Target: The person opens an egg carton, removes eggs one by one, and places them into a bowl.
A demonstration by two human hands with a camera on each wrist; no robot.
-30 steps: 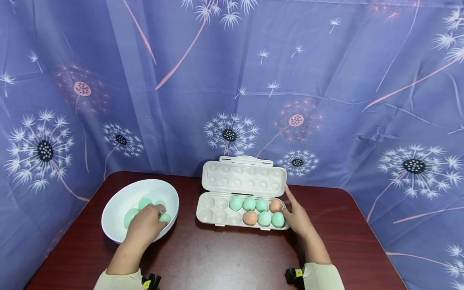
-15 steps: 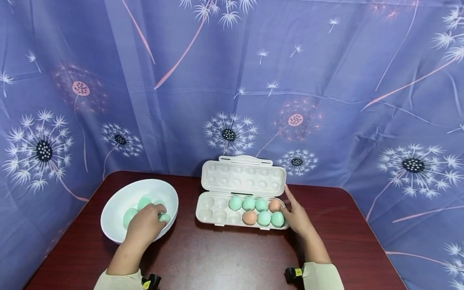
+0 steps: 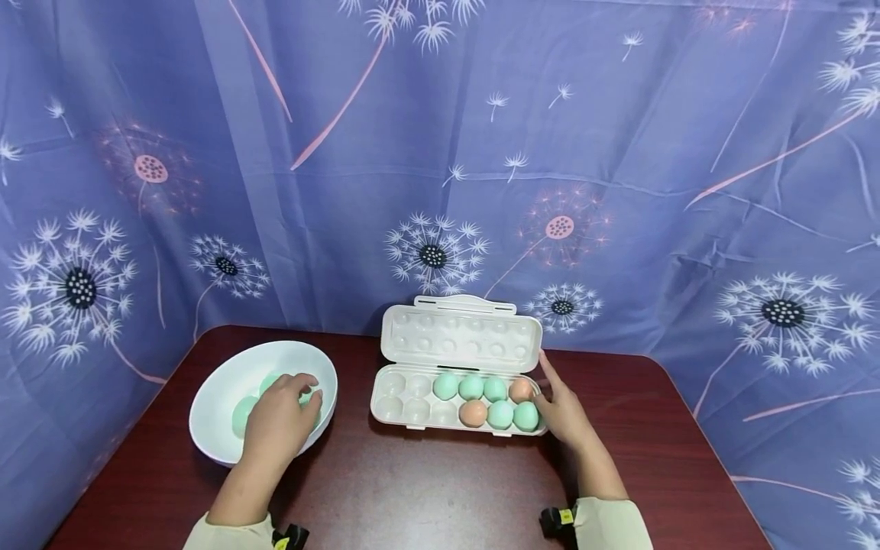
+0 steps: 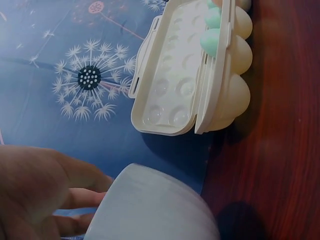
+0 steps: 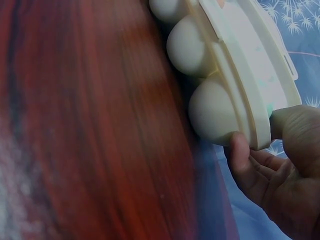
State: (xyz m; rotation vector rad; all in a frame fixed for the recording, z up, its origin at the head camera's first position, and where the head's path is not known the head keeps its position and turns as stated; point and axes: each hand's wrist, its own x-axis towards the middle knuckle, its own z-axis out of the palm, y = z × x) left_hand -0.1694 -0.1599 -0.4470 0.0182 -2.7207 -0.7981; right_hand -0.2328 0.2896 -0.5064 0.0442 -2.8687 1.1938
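Green eggs lie in a white bowl, under and just beside the left grip, which reaches in over the near rim. Its thumb and forefinger stand apart, with green showing between them; the other fingertips are hidden, so whether it pinches an egg I cannot tell. Well to the right of that grip, an egg carton stands with its lid tipped up behind. In it, towards the right grip, sit five green eggs and two orange eggs, one orange in the back row beside the thumb, the other in the front row. The right grip pinches the carton's end wall, forefinger raised against the lid's corner. Beneath both grips runs a dark red-brown counter. Pale sleeves and small black devices are at the wrists. Beyond the grips hangs a blue dandelion-print cloth.
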